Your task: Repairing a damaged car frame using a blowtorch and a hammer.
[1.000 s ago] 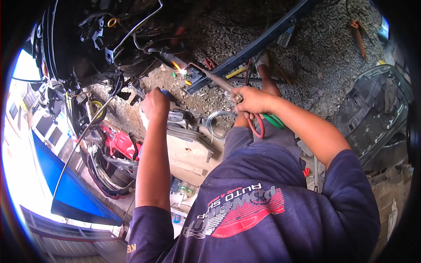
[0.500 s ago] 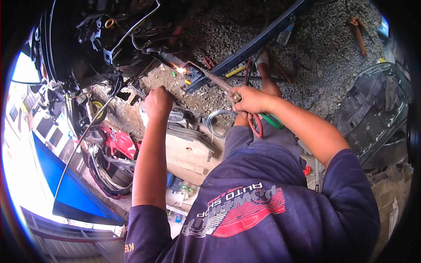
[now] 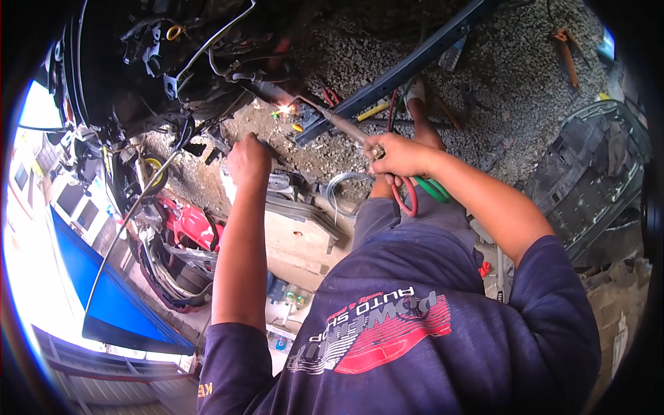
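Observation:
My right hand [image 3: 400,156] is wrapped round the handle of a gas torch [image 3: 340,123]. Red hose [image 3: 409,200] and green hose [image 3: 434,189] hang below that hand. The torch's bent tip reaches left toward a bright flame glow [image 3: 283,109] beside a dark metal part under the vehicle [image 3: 277,93]. My left hand [image 3: 249,159] is closed in a fist to the lower left of the glow, apart from the torch; whatever its fingers hold, if anything, is hidden. Close to the torch's tip lies the end of a long dark metal beam [image 3: 387,86].
Dark vehicle parts with cables and pipes [image 3: 187,62] fill the upper left. Gravel [image 3: 505,76] covers the ground at the upper right. A black plastic car part [image 3: 595,166] lies on the right. Red car parts [image 3: 187,225] and a light panel [image 3: 297,235] lie below my left hand.
The flame glow looks smaller and pinker, with a greenish tint beside it. The torch's tip and my left hand have shifted only slightly. My right hand keeps its grip.

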A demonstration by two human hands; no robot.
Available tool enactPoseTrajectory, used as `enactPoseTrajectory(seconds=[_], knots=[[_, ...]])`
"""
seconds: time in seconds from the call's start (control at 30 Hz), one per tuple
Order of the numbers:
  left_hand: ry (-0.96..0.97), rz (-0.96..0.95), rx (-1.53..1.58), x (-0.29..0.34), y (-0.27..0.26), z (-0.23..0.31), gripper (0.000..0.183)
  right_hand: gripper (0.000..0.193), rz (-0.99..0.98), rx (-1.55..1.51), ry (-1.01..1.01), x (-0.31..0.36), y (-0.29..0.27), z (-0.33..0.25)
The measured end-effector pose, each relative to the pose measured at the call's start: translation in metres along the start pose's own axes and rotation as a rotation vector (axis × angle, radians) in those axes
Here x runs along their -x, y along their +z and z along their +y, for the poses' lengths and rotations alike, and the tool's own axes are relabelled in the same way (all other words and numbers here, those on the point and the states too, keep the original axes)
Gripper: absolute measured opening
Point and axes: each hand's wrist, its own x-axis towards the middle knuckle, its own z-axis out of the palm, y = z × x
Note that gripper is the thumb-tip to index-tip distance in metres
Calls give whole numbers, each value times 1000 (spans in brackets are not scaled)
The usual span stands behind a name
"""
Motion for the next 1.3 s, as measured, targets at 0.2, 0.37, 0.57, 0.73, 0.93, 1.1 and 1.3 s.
enactPoseTrajectory(seconds=[0.2,0.37,0.57,0.73,0.93,1.1,1.3], knots=[[34,15,32,-3,2,-7,28,32,11,-22,-3,-4,-6,7],[13,21,4,-4,4,-6,27,25,-2,-54,-17,-2,-8,4],[39,10,10,-3,6,-6,28,22,-23,-26,4,-2,-12,0],[-67,26,15,-7,5,-4,30,22,2,-30,1,0,-12,-2],[-51,7,21,0,1,1,31,23,-17,-36,6,2,-13,-3],[-8,-30,48,8,-1,6,31,25,-33,-39,0,-1,-13,-1],[2,-18,49,9,1,6,31,26,-27,-46,-11,-2,-14,1]])
